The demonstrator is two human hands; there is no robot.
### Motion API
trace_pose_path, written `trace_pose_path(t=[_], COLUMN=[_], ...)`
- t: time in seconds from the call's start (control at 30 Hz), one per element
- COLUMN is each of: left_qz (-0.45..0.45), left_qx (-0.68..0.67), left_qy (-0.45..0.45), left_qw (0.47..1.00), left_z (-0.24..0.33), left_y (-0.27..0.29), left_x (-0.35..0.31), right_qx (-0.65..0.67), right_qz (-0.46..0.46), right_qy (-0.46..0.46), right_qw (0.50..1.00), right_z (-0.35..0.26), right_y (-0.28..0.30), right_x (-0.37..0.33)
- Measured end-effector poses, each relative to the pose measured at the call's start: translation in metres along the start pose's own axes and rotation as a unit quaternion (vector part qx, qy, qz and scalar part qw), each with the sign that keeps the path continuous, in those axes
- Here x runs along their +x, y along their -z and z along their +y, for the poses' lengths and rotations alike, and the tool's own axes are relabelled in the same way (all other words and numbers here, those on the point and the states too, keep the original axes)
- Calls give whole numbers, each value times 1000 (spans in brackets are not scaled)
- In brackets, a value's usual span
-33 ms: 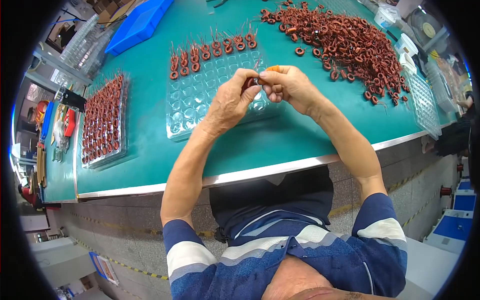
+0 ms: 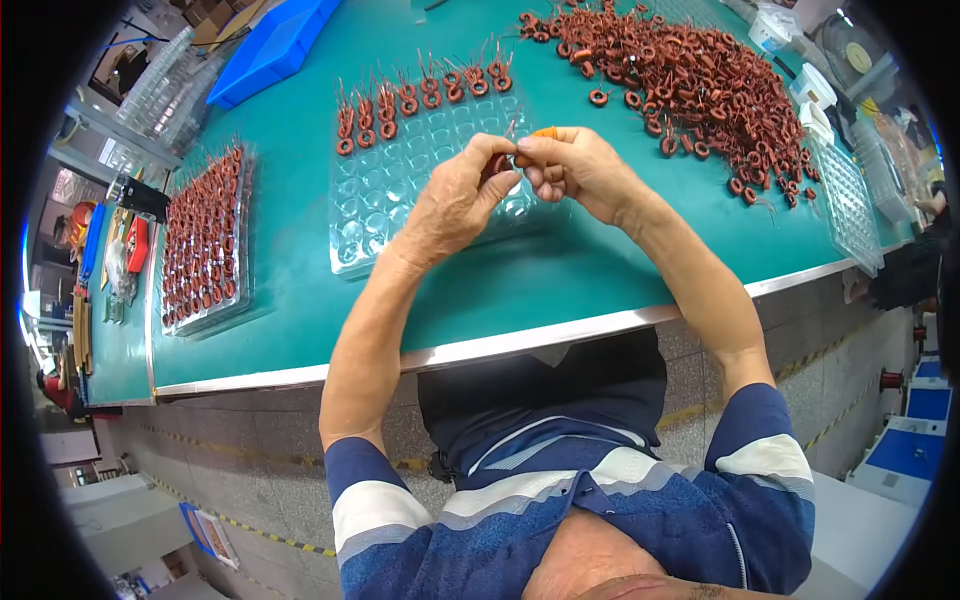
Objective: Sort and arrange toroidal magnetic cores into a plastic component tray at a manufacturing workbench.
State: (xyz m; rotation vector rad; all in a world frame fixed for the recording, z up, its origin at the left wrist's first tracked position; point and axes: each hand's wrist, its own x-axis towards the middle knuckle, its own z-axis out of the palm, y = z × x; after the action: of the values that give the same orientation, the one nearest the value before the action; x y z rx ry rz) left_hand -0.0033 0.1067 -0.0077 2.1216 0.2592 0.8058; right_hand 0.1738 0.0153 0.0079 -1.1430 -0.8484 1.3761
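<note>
Over the right part of a clear plastic tray (image 2: 352,268), my two hands meet. My left hand (image 2: 452,205) pinches a small red-brown wire-wound ring coil (image 2: 499,163) between thumb and fingers; a thin lead sticks up from it. My right hand (image 2: 580,170) is closed at the coil's right side, thumb against forefinger, with an orange finger cover (image 2: 546,132) on it. What its fingertips grip is too small and hidden to make out. Along the tray's far rows and left columns sit similar ring coils (image 2: 388,130), leads pointing away from me.
A big heap of loose ring coils (image 2: 690,85) lies at the right of the green table (image 2: 300,290). At left stands a filled coil tray (image 2: 205,240). A blue bin (image 2: 275,55) lies far left; another clear tray (image 2: 850,205) rests at the right edge.
</note>
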Motion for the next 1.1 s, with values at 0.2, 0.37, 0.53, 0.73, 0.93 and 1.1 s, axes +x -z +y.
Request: trace_pose_path(t=[0.2,0.37,0.53,0.73,0.93,1.1], left_qz=[-68,20,61,54,49,66], left_qx=[81,-30,-425,-421,-451,-450], left_qy=[28,108,113,146,190,182], left_qw=[994,994,896,894,870,872], left_z=[7,4,7,11,3,5], left_y=[12,2,-18,-12,-10,-14], left_x=[4,7,3,2,3,2], right_qx=[-82,-398,-124,-134,-30,18], right_qz=[-11,191,116,111,116,104], right_qy=[-17,285,174,194,148,140], right_qw=[996,851,970,966,982,985], right_z=[-1,-4,3,5,9,8], right_y=[7,-23,-9,-17,-7,-11], right_x=[6,-5,-4,-5,4,7])
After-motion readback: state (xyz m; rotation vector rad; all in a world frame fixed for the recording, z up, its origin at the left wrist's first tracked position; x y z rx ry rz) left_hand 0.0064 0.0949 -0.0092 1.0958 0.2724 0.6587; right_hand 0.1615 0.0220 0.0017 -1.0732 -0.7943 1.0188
